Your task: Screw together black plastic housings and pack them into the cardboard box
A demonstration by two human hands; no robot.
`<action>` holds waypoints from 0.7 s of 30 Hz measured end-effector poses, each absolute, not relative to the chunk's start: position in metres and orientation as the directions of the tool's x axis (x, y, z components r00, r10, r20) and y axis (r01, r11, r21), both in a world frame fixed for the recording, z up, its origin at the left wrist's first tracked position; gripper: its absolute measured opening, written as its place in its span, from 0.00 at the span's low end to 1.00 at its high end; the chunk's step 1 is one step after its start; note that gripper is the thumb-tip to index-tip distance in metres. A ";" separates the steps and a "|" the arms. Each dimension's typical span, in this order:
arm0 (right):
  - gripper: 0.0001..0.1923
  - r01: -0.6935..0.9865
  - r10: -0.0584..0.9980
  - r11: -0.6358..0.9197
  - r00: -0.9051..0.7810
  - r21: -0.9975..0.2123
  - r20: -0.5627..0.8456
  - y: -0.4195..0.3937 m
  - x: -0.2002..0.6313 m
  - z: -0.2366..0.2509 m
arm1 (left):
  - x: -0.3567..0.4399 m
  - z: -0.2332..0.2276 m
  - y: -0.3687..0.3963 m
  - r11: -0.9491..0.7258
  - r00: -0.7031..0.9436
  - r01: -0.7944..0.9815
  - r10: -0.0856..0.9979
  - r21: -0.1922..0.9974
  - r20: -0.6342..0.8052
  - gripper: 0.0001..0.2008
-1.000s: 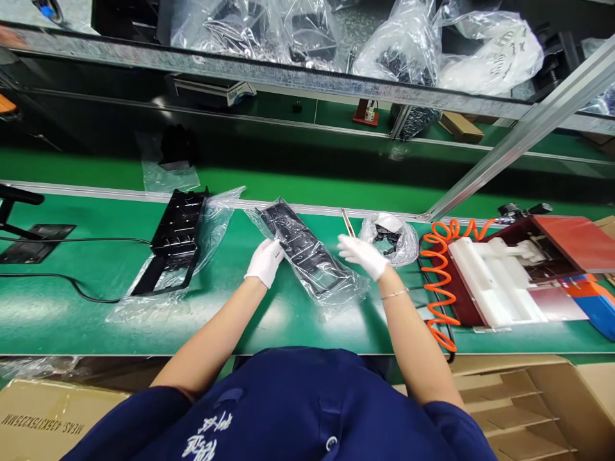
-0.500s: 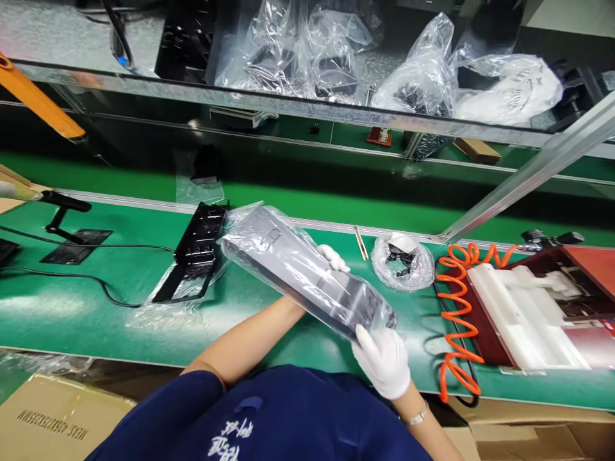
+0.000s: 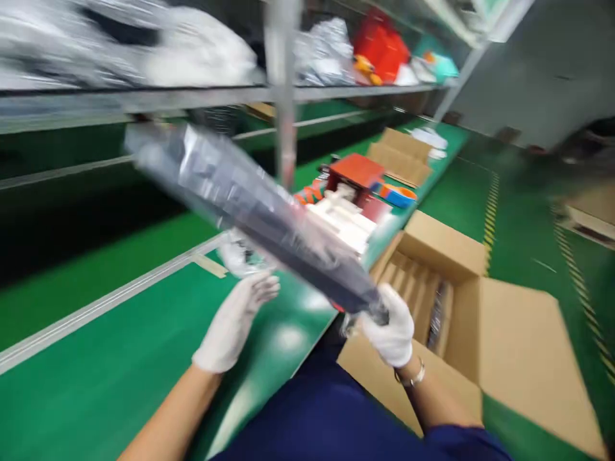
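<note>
My right hand (image 3: 391,326), in a white glove, grips the near end of a long dark panel (image 3: 262,214) wrapped in clear plastic. The panel is raised at a slant, its far end up and to the left over the bench, and is blurred by motion. Below it, apart from the panel, is my gloved left hand (image 3: 235,320) with its fingers stretched forward and nothing in them. To the right, beside my right hand, stands an open cardboard carton (image 3: 523,346) with upright dividers. One plastic-wrapped dark piece (image 3: 437,317) sits in a slot there.
A plastic bag of small black parts (image 3: 240,253) lies on the green bench (image 3: 134,358). Farther along are a red and white fixture (image 3: 358,169), a roll of tape (image 3: 396,195) and a flattened carton (image 3: 401,157). A metal post (image 3: 283,83) supports the shelf above.
My view has swung to the right, bringing the open carton into sight. My left hand has let go of the wrapped panel, which my right hand now holds alone, lifted higher.
</note>
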State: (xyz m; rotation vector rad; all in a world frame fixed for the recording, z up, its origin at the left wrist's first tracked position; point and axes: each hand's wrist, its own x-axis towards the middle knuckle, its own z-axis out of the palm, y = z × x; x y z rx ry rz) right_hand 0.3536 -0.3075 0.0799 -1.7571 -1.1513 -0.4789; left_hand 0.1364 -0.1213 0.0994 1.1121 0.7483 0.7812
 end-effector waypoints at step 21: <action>0.22 -0.523 -0.296 -0.397 0.851 -0.754 -0.434 -0.435 0.520 -0.007 | 0.099 0.050 -0.124 0.373 0.450 0.285 0.761 0.883 -0.467 0.24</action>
